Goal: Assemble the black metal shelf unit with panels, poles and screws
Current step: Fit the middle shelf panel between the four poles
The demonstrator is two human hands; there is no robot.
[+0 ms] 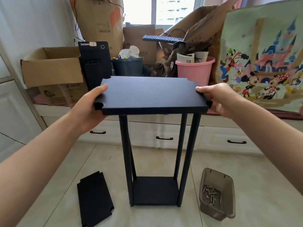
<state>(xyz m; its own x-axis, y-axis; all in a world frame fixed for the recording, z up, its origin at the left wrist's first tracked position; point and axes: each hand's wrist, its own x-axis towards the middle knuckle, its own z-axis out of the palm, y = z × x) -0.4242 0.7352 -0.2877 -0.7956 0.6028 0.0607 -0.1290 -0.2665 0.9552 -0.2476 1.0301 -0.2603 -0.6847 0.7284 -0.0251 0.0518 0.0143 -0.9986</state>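
Note:
A black shelf panel (150, 94) with notched corners is held level over the tops of the black poles (126, 161). My left hand (91, 105) grips its left edge, thumb on top. My right hand (219, 99) grips its right edge the same way. The poles rise from a black bottom panel (155, 190) standing on the tiled floor. Whether the held panel touches the pole tops is hidden. Another black panel (94, 199) lies flat on the floor to the left. A clear plastic tub (216, 194) with several screws sits on the floor to the right.
Behind the frame runs a low white cabinet (164, 133) with black drawer handles. On it stand cardboard boxes (52, 69), a black computer tower (95, 63), a dark bin (127, 66), a pink bucket (195, 71) and a cartoon-printed cloth (262, 54).

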